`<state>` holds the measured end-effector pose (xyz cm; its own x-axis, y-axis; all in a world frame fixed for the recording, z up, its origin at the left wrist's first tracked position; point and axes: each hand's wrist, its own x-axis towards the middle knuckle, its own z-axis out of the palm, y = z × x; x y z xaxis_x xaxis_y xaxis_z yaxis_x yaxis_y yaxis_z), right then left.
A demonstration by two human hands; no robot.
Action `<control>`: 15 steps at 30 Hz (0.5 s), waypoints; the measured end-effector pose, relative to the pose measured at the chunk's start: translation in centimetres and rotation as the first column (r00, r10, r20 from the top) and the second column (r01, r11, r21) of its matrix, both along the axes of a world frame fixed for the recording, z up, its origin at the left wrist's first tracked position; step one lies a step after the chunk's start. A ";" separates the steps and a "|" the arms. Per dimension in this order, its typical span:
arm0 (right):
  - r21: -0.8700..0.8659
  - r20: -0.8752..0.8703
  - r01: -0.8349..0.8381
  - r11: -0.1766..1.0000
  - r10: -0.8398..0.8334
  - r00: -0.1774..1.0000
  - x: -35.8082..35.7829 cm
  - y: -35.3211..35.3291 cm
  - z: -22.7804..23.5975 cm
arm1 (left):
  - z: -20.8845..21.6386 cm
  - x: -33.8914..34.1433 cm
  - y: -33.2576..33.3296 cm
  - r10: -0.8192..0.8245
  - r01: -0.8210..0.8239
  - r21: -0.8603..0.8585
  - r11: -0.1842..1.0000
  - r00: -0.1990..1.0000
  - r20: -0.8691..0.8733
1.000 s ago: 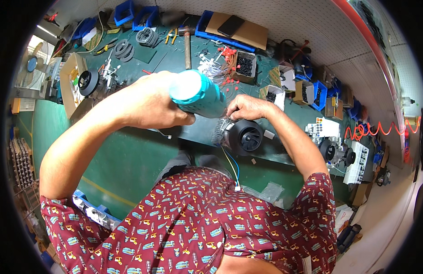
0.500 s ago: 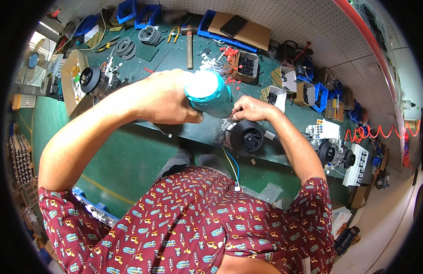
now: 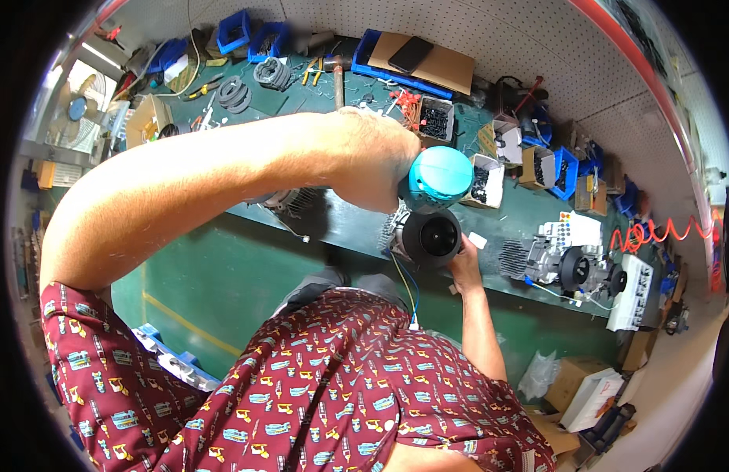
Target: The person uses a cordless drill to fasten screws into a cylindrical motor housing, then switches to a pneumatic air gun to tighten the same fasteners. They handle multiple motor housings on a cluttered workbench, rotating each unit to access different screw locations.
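My left hand (image 3: 372, 157) is wrapped round a teal power screwdriver (image 3: 441, 175), whose rounded end faces up. Its working tip is hidden below the hand, over a motor unit with a black fan wheel (image 3: 432, 237). The unit sits at the near edge of the green workbench (image 3: 341, 224), with blue and yellow wires hanging from it. Against the right side of the fan wheel, my right hand (image 3: 464, 266) grips it, thumb and fingers at the rim. Behind my left forearm a second metal unit (image 3: 289, 201) is partly covered.
More motor units with black fans (image 3: 573, 267) stand to the right beside a white tray (image 3: 632, 291). Small parts boxes (image 3: 482, 181) and blue bins (image 3: 566, 173) line the back. A hammer (image 3: 338, 86), grey cable coils (image 3: 234, 94) and a phone (image 3: 411, 55) lie farther off.
My left hand has carried the screwdriver to the right, over the motor unit. My right hand has moved from behind the fan wheel down to its right side, and the fan has tilted upward.
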<state>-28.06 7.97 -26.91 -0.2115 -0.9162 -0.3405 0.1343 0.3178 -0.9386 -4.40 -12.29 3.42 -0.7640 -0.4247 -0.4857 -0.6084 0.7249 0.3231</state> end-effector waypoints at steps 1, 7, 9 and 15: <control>-0.020 -0.117 -0.033 0.999 0.031 0.993 0.4 0.2 -0.1 | 0.0 -0.3 0.0 -0.008 0.008 0.004 1.000 1.000 0.006; -0.027 -0.029 -0.028 0.999 0.027 0.999 1.9 0.6 0.3 | 0.1 -0.4 0.1 0.036 -0.035 0.041 0.999 0.999 -0.023; -0.066 -0.021 -0.050 0.997 0.049 0.999 1.6 0.4 0.1 | 0.0 -0.5 0.5 0.091 -0.092 0.040 0.995 0.995 0.028; -0.096 -0.038 -0.078 0.992 0.075 0.996 1.8 0.4 0.2 | 0.3 -0.9 1.6 0.144 -0.147 0.030 0.989 0.987 0.076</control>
<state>-26.30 8.38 -26.68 -0.1498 -0.9584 -0.2431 0.0804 0.2332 -0.9691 -5.28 -10.72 3.75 -0.6571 -0.5105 -0.5546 -0.7296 0.6157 0.2976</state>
